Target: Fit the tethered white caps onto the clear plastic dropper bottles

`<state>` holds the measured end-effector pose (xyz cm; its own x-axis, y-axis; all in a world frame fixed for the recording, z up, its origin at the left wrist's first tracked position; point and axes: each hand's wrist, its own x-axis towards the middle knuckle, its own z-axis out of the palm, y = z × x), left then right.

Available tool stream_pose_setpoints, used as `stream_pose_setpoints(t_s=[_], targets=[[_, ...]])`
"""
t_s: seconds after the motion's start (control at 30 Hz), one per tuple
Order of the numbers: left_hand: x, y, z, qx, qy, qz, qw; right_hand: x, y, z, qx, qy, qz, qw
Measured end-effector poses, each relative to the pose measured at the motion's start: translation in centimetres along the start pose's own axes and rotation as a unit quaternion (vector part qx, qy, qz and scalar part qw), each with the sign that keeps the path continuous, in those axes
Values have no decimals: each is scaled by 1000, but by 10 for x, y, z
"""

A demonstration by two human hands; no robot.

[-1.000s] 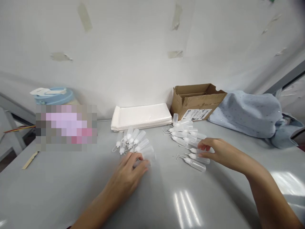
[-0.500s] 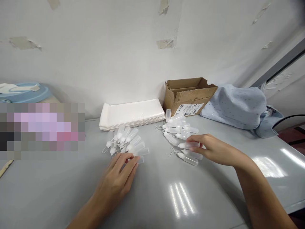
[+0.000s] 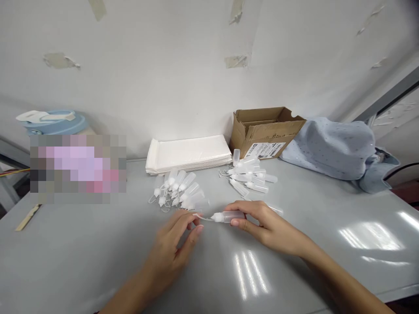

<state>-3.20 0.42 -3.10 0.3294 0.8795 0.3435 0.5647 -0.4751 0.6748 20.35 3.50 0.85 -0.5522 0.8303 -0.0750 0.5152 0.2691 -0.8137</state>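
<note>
My right hand (image 3: pixel 262 222) pinches a small translucent squeeze bottle (image 3: pixel 233 216) by its body. The bottle lies level, its white nozzle and thin cap strap toward the left. My left hand (image 3: pixel 178 237) is at the strap's end, thumb and forefinger apart; whether a fingertip touches the strap I cannot tell. Behind my left hand lies a cluster of similar capped bottles (image 3: pixel 185 179). A second pile of bottles (image 3: pixel 248 174) lies farther back on the right. Another bottle (image 3: pixel 276 209) is partly hidden behind my right hand.
A stack of flat white packets (image 3: pixel 190 153) lies against the wall. Beside it stands an open cardboard box (image 3: pixel 266 135), then pale blue cloth (image 3: pixel 330 148) on the right. On the left are a blue lid with a white handle (image 3: pixel 55 123) and a pixelated area. All rest on a grey table (image 3: pixel 98 244).
My right hand has picked a bottle from the right pile and brought it left and nearer. My left hand has drawn back from the left cluster toward the nozzle. The view has shifted slightly.
</note>
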Motion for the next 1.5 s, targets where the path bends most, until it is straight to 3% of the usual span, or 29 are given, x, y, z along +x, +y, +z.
stream_pose_setpoints(t_s=[0.13, 0.3, 0.57, 1.03, 1.2, 1.33, 1.5], targets=[[0, 1, -1, -17, 26, -14, 999, 1, -2, 4, -8, 3, 3, 1000], [0, 4, -3, -5, 39, -91, 995, 1, -4, 5, 20, -15, 15, 1000], [2, 4, -4, -18, 62, -75, 995, 2, -5, 2, 76, -9, 12, 997], [-2, 11, -4, -69, 59, -2, 996, -1, -10, 5, 49, 7, 21, 999], [-2, 12, -3, -74, 89, -11, 993, -5, -7, 8, 14, 28, 22, 999], [-2, 12, -5, -36, 107, -63, 992, -8, 0, 11, 7, 54, 35, 998], [-2, 12, -7, -29, 89, -80, 992, -11, 5, 13, 14, 58, 53, 997]])
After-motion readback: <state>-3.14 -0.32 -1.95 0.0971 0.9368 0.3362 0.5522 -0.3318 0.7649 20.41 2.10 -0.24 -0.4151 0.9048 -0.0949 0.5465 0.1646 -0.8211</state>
